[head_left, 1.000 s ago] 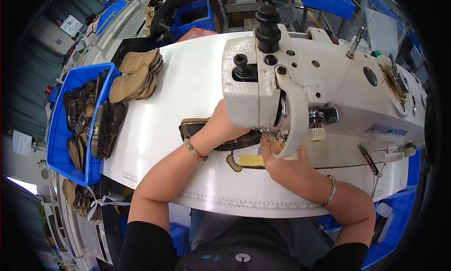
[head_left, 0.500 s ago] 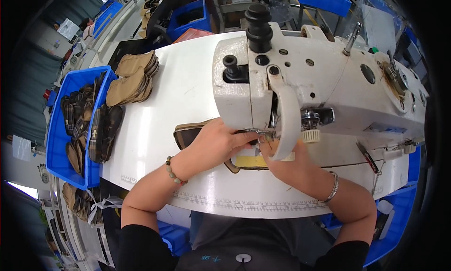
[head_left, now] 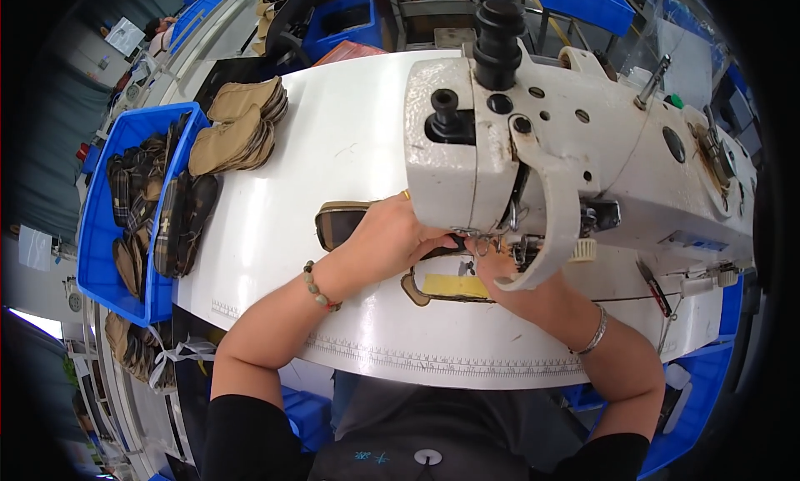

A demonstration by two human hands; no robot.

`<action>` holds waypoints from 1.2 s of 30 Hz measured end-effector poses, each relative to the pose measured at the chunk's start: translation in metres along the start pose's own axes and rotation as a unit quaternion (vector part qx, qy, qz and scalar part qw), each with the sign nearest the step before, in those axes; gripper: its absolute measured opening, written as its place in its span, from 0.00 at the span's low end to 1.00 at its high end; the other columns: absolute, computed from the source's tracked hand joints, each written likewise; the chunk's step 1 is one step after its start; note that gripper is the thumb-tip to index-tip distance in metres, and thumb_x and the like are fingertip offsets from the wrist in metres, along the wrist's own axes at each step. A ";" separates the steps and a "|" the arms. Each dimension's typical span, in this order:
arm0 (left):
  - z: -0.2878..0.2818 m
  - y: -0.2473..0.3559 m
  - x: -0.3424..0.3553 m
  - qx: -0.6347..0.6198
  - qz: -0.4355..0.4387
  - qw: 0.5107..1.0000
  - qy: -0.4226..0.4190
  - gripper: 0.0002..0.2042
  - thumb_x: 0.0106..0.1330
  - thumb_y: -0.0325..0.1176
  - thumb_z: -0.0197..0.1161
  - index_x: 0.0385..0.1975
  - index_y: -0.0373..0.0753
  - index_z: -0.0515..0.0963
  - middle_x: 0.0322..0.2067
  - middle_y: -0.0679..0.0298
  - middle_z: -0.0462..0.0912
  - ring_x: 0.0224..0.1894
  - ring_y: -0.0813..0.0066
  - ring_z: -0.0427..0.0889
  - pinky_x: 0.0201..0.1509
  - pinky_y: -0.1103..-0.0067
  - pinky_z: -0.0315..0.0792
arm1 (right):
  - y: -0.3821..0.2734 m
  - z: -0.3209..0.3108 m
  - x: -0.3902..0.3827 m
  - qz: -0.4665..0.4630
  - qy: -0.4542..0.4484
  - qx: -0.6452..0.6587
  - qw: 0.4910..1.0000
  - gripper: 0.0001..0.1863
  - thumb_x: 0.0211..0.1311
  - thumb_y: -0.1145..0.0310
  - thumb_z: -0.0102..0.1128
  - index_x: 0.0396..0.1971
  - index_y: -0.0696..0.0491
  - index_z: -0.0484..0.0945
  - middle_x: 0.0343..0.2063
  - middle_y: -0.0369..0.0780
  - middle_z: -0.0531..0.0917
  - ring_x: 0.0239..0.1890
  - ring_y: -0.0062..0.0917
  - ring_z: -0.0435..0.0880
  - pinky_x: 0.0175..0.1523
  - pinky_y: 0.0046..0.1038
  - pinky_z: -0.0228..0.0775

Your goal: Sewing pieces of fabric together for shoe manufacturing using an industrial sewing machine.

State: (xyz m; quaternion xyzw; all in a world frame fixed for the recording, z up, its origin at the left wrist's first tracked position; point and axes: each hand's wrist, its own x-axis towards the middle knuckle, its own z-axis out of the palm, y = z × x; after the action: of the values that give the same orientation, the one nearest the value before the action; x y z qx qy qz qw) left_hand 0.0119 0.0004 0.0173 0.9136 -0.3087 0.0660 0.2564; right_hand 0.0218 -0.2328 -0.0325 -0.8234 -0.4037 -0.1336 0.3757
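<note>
A brown plaid zippered pouch piece (head_left: 334, 223) lies on the white table under the head of a sewing machine (head_left: 467, 177). My left hand (head_left: 390, 237) pinches its dark edge, thumb and forefinger beside the presser foot. From the other side, my right hand (head_left: 521, 273) reaches in with its fingertips bunched at the same edge. The machine's curved white lever (head_left: 560, 218) partly covers that hand. Below the needle area, a yellow patch (head_left: 454, 286) shows on the table next to a small tan strip end (head_left: 414, 289). The stitching point itself is mostly hidden by fingers.
At the left stands a blue bin (head_left: 104, 256) of dark plaid pieces, some hanging over its rim. Stacked tan fabric pieces (head_left: 236, 139) lie beside it. Small red-handled snips (head_left: 654, 289) rest at the right. A printed ruler (head_left: 417, 365) runs along the front edge.
The view has shifted, so the machine appears farther right. The pouch piece has turned slightly, showing more of its plaid side. Both hands stay at the needle area, still gripping the piece.
</note>
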 end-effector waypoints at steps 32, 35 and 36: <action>0.006 0.000 0.006 -0.100 -0.099 0.989 0.037 0.07 0.60 0.38 0.70 0.35 0.45 0.88 0.30 0.60 0.86 0.31 0.62 0.84 0.34 0.71 0.76 | -0.022 -0.016 0.016 -0.222 -0.042 -0.366 0.903 0.11 0.50 0.72 0.62 0.36 0.54 0.84 0.25 0.34 0.83 0.27 0.22 0.84 0.31 0.27 0.78; 0.006 0.001 0.003 -0.073 -0.068 0.994 0.041 0.08 0.60 0.38 0.70 0.36 0.48 0.88 0.34 0.64 0.86 0.36 0.64 0.84 0.36 0.72 0.77 | -0.022 -0.018 0.015 -0.228 -0.075 -0.360 0.902 0.12 0.50 0.72 0.62 0.37 0.55 0.84 0.25 0.34 0.83 0.27 0.21 0.84 0.29 0.27 0.77; 0.006 0.000 0.001 -0.028 -0.054 0.998 0.031 0.08 0.59 0.39 0.70 0.37 0.49 0.88 0.34 0.66 0.86 0.37 0.64 0.84 0.37 0.72 0.78 | -0.023 -0.018 0.014 -0.224 -0.100 -0.358 0.901 0.13 0.50 0.72 0.61 0.38 0.55 0.84 0.25 0.34 0.83 0.27 0.20 0.84 0.27 0.28 0.76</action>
State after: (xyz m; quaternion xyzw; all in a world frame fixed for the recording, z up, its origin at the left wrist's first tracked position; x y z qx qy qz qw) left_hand 0.0126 -0.0035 0.0124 0.9188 -0.2527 0.0722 0.2945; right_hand 0.0146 -0.2287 -0.0007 -0.7990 -0.5381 -0.2670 -0.0263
